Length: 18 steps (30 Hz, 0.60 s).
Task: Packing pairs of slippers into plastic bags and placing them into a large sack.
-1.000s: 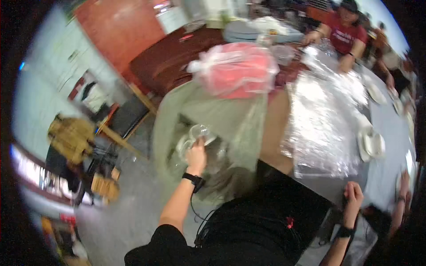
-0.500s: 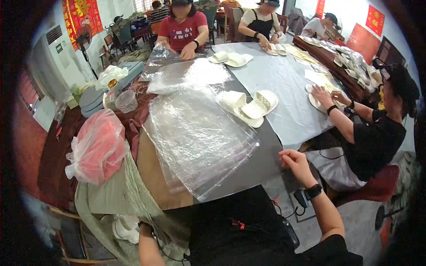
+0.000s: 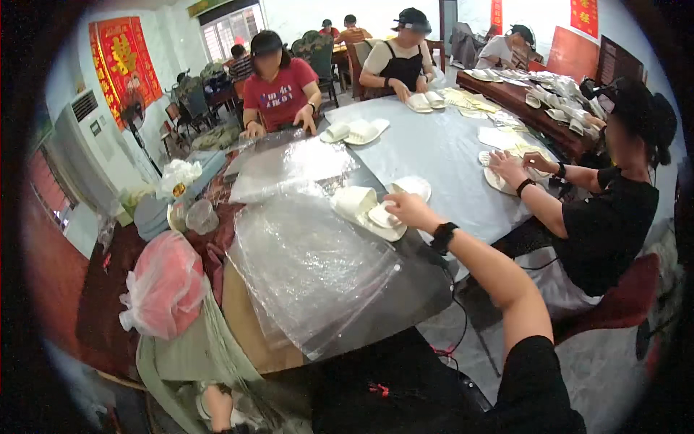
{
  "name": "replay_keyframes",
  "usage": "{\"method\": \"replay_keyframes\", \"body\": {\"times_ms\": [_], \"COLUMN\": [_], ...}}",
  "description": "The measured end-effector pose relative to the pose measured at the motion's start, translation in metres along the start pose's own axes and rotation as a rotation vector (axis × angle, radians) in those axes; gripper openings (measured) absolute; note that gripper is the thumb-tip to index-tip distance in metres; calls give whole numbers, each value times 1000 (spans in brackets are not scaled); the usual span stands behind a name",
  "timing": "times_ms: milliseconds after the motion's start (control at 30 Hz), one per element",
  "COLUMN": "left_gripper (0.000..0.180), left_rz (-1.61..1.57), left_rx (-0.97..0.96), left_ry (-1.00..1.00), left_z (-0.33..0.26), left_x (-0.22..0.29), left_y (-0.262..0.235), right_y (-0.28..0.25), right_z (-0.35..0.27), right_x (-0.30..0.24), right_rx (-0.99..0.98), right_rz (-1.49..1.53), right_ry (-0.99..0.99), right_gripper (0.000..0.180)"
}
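Right hand (image 3: 410, 211) at white slippers (image 3: 353, 201) on the table (image 3: 423, 289), fingers curled; can't tell if I've got hold. Left hand (image 3: 218, 406) in green bag (image 3: 181, 359)'s mouth, grip unclear.

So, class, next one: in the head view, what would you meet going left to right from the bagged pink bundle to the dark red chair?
Bagged pink bundle, left hand, clear plastic sheets, right hand, hands of the co-worker in the black T-shirt, dark red chair.
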State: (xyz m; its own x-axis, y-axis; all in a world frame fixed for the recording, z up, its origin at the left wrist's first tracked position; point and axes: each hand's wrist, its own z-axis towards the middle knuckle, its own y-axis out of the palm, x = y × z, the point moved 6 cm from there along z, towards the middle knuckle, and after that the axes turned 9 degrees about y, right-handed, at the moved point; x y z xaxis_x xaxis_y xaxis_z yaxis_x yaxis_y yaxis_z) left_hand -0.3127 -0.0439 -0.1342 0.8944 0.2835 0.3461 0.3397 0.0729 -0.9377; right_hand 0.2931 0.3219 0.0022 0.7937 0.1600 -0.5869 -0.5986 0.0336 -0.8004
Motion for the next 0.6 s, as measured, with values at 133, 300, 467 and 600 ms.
{"method": "replay_keyframes", "body": {"times_ms": [133, 300, 467, 600], "left_gripper": [16, 19, 47, 66], "left_rz": [-321, -134, -310, -23], "left_rx": [173, 384, 52, -26], "left_ry": [-30, 625, 908, 943], "left_z": [-67, -89, -21, 3], "left_x": [63, 215, 263, 276], "left_y": [-94, -146, -64, -22], "right_y": [40, 64, 56, 57], "right_z": [40, 51, 87, 77], "right_x": [-18, -22, 46, -12], "right_rx": [-71, -60, -66, -318], "right_rz": [-129, -404, -23, 124], "right_ry": [109, 107, -85, -130], "right_gripper": [36, 45, 42, 41]}}
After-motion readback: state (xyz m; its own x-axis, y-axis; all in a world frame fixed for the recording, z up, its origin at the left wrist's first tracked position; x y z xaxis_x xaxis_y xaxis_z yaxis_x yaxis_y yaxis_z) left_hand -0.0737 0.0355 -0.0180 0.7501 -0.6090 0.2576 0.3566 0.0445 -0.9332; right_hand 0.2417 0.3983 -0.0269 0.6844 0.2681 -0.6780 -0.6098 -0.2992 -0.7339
